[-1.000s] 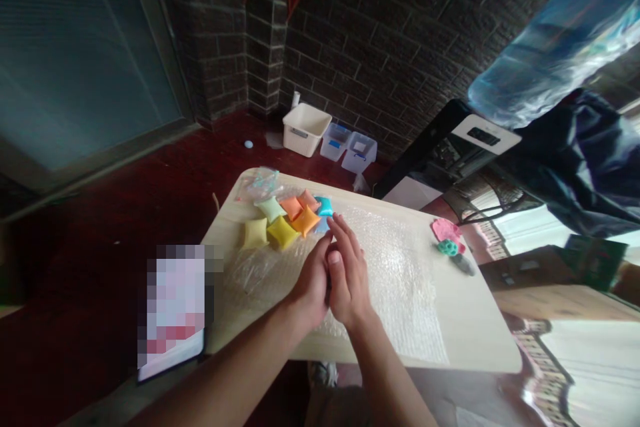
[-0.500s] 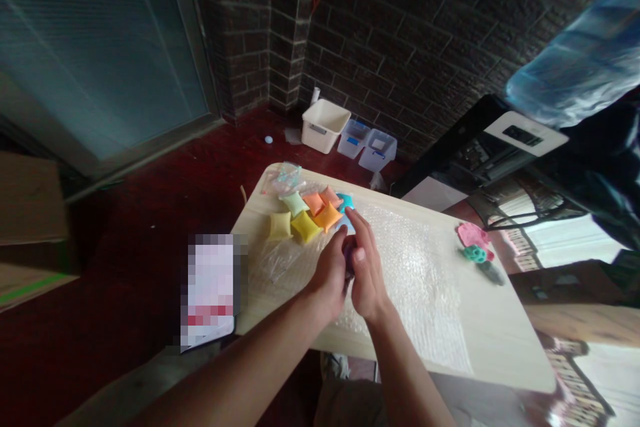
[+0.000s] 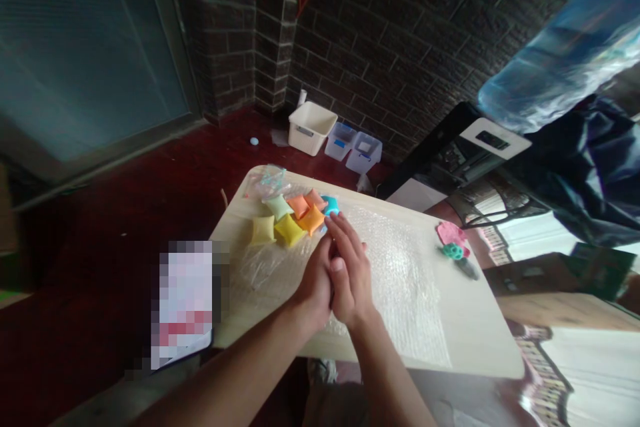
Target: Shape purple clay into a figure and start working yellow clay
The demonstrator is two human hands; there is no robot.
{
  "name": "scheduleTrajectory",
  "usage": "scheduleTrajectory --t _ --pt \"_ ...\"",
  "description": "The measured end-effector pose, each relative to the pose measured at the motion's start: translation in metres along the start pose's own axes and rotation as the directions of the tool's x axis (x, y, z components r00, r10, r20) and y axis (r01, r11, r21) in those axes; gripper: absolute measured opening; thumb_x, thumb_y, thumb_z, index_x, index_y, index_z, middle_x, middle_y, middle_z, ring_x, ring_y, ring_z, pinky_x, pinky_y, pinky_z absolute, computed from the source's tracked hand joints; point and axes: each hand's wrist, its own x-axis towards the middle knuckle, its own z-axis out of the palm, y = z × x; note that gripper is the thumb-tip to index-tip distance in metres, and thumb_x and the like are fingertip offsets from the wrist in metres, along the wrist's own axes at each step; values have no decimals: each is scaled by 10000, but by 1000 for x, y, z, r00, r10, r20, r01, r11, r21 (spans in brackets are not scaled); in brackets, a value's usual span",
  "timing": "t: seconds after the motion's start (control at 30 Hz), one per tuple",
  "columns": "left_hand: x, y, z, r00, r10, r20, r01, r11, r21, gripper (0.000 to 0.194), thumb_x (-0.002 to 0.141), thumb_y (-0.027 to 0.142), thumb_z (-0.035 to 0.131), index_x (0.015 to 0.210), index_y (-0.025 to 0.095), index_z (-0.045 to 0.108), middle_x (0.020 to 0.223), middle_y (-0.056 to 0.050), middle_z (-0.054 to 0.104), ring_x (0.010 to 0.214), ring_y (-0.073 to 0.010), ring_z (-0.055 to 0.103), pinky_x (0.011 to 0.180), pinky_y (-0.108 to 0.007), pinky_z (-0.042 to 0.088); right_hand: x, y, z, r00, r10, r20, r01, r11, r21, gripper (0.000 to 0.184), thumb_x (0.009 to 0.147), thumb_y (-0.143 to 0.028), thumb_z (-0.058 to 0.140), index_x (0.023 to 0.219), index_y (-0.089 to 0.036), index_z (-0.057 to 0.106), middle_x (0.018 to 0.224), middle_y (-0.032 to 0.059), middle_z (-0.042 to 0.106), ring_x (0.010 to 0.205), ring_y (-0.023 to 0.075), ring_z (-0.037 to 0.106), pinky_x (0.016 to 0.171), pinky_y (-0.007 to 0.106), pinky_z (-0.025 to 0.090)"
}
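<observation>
Over the table, my left hand (image 3: 315, 280) and my right hand (image 3: 354, 273) are pressed palm to palm. The right fingers lie straight across the left ones, and the thumbs sit side by side. Whatever is between the palms is hidden now; a dark purple lump showed there a moment earlier. Just beyond my fingertips lie several small pillow-shaped pieces: a blue one (image 3: 331, 205), an orange one (image 3: 312, 220), a yellow one (image 3: 290, 231), a pale yellow one (image 3: 263, 231) and a pale green one (image 3: 277, 207). Two more are coral and salmon.
Bubble wrap (image 3: 407, 280) covers the middle of the wooden table (image 3: 493, 327). Crumpled clear plastic (image 3: 270, 178) lies at the far left corner. To the right are a pink piece (image 3: 447, 233), a green piece (image 3: 453, 251) and a grey one (image 3: 468, 269). Bins (image 3: 311, 133) stand on the floor.
My hands have closed together, covering the dark purple lump seen between them before. The whole view has shifted, so the table sits farther left in it. The coloured pieces keep their places.
</observation>
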Motion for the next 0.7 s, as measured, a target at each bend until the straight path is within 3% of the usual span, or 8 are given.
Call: scheduleTrajectory --t 0.13,0.27,0.43,0.57,0.7 --pt "-4 -4 3 1000 -18 -23 18 1000 12 278 947 442 552 915 251 752 1034 -102 799 1278 -343 646 1060 -450 487 0 -5 1 998 51 21 -51 999 3 597 1098 -526 332 1508 -190 606 1502 152 657 1462 336 561 1202 618 458" --pt "-5 -3 5 998 -51 -49 51 999 13 330 927 493 574 1039 244 760 1019 -106 793 1249 -383 651 1039 -482 495 -1 -4 0 996 94 -7 -94 995 33 543 1082 -491 399 1460 -204 661 1455 146 699 1409 341 613 1165 610 493" --pt "-6 4 6 986 -165 -15 165 986 12 508 935 624 584 1114 173 734 1001 -137 758 1153 -377 671 983 -466 516 -3 3 -1 963 231 -138 -181 936 303 396 1057 -425 509 1282 -245 781 1279 94 805 1227 307 740 1076 540 572" --pt "-2 7 0 977 -212 -27 212 977 -6 459 1002 578 505 939 163 691 874 -113 702 1001 -305 691 876 -406 541 -4 10 -4 922 353 -157 -237 838 492 389 1060 -416 491 1120 -225 825 1146 95 843 1096 297 787 990 508 619" --pt "5 -3 -9 977 -190 -100 186 982 -45 396 987 549 558 815 200 636 793 -80 669 956 -280 694 832 -372 545 -6 7 -5 962 264 -62 -225 905 361 406 1070 -450 489 1275 -237 768 1303 108 791 1222 301 738 1074 531 577"
